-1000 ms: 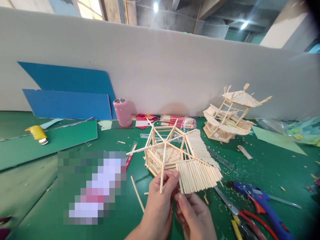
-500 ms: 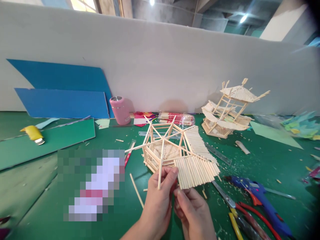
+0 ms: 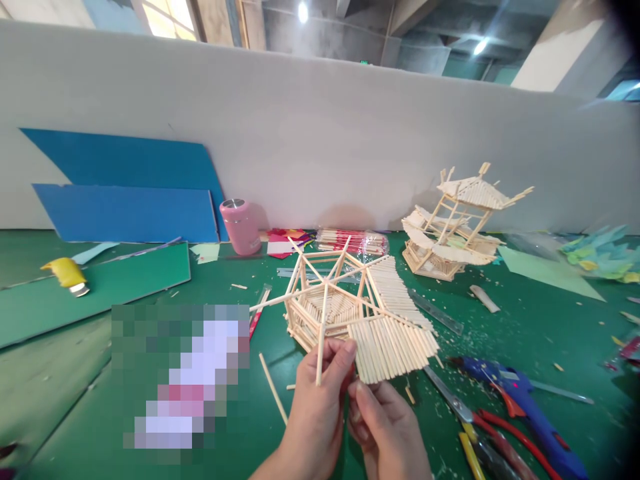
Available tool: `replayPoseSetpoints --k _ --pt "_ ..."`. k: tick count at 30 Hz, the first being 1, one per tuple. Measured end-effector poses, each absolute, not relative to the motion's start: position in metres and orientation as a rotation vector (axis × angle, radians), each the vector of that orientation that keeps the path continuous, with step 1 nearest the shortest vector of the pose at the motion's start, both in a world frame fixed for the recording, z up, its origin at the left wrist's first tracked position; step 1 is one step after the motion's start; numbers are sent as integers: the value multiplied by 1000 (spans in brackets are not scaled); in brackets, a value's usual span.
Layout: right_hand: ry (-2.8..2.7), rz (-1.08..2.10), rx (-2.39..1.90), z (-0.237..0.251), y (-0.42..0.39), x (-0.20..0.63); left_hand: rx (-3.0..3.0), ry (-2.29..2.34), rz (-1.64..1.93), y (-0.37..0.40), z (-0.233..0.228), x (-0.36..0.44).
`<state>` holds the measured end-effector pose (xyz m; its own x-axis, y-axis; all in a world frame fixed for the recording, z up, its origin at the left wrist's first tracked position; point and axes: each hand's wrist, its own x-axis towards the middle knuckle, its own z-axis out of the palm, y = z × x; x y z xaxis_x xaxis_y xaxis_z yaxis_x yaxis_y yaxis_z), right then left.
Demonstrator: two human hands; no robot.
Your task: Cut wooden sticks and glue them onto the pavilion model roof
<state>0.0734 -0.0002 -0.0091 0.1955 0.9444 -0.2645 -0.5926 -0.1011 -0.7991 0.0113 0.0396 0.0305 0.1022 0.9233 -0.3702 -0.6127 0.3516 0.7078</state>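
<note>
The left hand (image 3: 320, 393) reaches in from the near edge, back upward, its thumb and forefinger closed together at the near-left border of a slatted panel, the other fingers curled under a projecting stick; the right hand (image 3: 383, 420), just to its right and slightly nearer, is bent inward with thumb and fingertips together by the panel's near corner. What, if anything, lies between either set of fingertips is too hidden to tell. The panel belongs to a six-spoked pale wooden stick frame (image 3: 326, 283) standing in the centre, two of whose roof sections are covered, both on the right. One finished-looking two-tiered wooden stick pavilion (image 3: 450, 227) stands far right. Near right lie one blue glue gun (image 3: 537, 413) and one pair of red-handled metal scissors (image 3: 457, 400); far left are one pink metal cup (image 3: 241, 228) and two blue flat boards (image 3: 130, 212) leaning upright. The green tabletop (image 3: 230, 367) is strewn with wood scraps at right; beyond it rise a pale grey partition (image 3: 320, 133) and a concrete ceiling with two lit lamps (image 3: 303, 12).
</note>
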Motion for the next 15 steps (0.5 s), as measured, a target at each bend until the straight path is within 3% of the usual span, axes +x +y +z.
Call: replayPoseSetpoints --k 15 --pt "-437 1385 -998 -7 2 74 388 874 1187 36 35 12"
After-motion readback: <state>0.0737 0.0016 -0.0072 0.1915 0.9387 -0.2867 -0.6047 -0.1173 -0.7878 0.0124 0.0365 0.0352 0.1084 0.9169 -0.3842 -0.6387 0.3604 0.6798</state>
